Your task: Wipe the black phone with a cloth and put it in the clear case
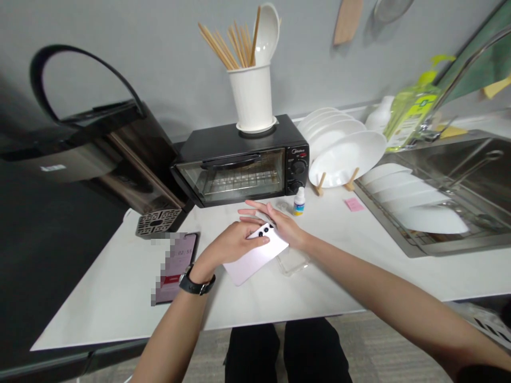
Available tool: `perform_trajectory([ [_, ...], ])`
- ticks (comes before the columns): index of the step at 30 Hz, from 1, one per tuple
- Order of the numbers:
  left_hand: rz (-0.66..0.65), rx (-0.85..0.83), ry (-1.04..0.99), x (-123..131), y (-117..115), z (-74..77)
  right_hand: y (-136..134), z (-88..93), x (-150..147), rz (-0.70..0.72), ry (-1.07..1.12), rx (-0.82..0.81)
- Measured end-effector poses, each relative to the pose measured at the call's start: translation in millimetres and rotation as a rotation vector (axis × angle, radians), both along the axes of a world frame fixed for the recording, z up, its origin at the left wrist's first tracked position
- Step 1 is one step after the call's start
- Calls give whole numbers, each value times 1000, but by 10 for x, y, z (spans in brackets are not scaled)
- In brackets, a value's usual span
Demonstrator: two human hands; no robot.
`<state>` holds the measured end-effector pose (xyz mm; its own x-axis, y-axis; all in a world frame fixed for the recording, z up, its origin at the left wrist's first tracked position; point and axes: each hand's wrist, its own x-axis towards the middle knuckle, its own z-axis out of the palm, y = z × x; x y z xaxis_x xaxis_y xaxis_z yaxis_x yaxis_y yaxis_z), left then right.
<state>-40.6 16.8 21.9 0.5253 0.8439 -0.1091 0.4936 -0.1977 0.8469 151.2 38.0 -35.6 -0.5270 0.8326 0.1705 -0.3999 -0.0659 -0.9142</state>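
Phone: my pale pink smartphone (255,263) lies flat on the tabletop (120,298), back up, right in front of me, its three-lens camera block (263,231) toward 1 o'clock.

Hands: together on the phone. My left hand (235,242) curls over its near side, fingers reaching the camera block, and I would call that a firm hold. My right hand (275,221) lies across the far end with its fingers stretched out flat toward 11 o'clock, open rather than wrapped around.

Things: the clear phone case (293,260) sits at 4 o'clock from the phone, just under my right wrist. A small dropper bottle (299,203) stands at 1 o'clock, beyond my right fingers. A black wristwatch (197,282) is on my left wrist.

Rest: a second smartphone (175,266), its lit screen partly blurred out, lies at 9 o'clock. A black toaster oven (239,162) stands at 12 o'clock, with a white utensil holder (252,96) of wooden chopsticks (227,45) on top. White plates on a wooden stand (347,157) are at 1 o'clock, and a pink sticky note (354,204) is at 2 o'clock. More plates fill a wire dish rack (411,199) at 3 o'clock, beside a stainless steel sink (467,165).
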Motion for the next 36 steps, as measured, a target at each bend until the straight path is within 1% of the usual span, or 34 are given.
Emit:
perform_trajectory([
  [3, 109, -36, -84, -13, -12, 21, -27, 20, -11, -36, 52, -26],
  [4, 121, -52, -86, -16, -14, 28, -36, 24, -16, -40, 48, -35],
  [5, 99, -74, -77, -15, -18, 33, -44, 26, -23, -38, 44, -43],
  [8, -53, -136, -26, 14, -24, 31, -55, 28, -39, 13, 81, -57],
  [9, -81, -144, -10, 25, -21, 25, -51, 28, -41, 20, 109, -55],
  [11, -60, -132, 10, 31, -3, 11, -37, 23, -39, 12, 156, -58],
  [13, 7, -106, 20, 12, 25, -2, -24, 15, -33, -3, 172, -81],
  [15, 56, -84, 27, -18, 49, -9, -22, 12, -22, -1, 142, -110],
  [17, 65, -77, 37, -31, 56, -14, -30, 24, -5, 15, 90, -111],
  [20, 42, -88, 26, -4, 39, -28, -31, 60, 35, 36, 9, -37],
  [24, 57, -99, -30, 35, 21, -58, 25, 64, 87, 12, -62, 42],
  [27, 26, -157, -85, -3, 45, -46, 68, 31, 104, 3, -77, 43],
  [31, -24, -284, -149, -122, 101, 10, 72, 20, 108, -10, -71, 31],
  [33, -11, -352, -188, -178, 106, 12, 62, 25, 112, -30, -74, 27],
  [36, 51, -450, -272, -236, 51, -37, 55, 16, 121, -50, -81, 24],
])
